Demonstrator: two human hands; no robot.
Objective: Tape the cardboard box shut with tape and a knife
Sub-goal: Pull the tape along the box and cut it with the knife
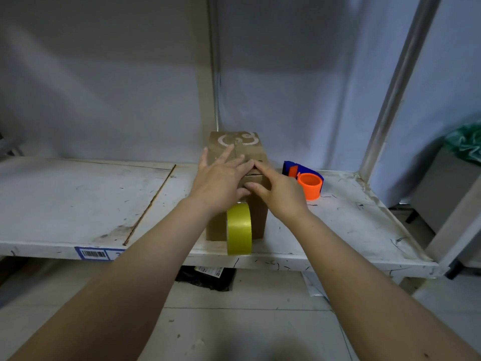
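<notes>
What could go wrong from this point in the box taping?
The yellow tape roll stands on edge at the shelf's front lip, so it may roll off. Both the left hand and right hand press the cardboard box flaps; releasing one to reach the dispenser may let them spring open.

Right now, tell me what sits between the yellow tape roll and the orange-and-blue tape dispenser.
In the head view, the cardboard box stands between the yellow tape roll and the dispenser; the right hand rests on its near right edge.
</notes>
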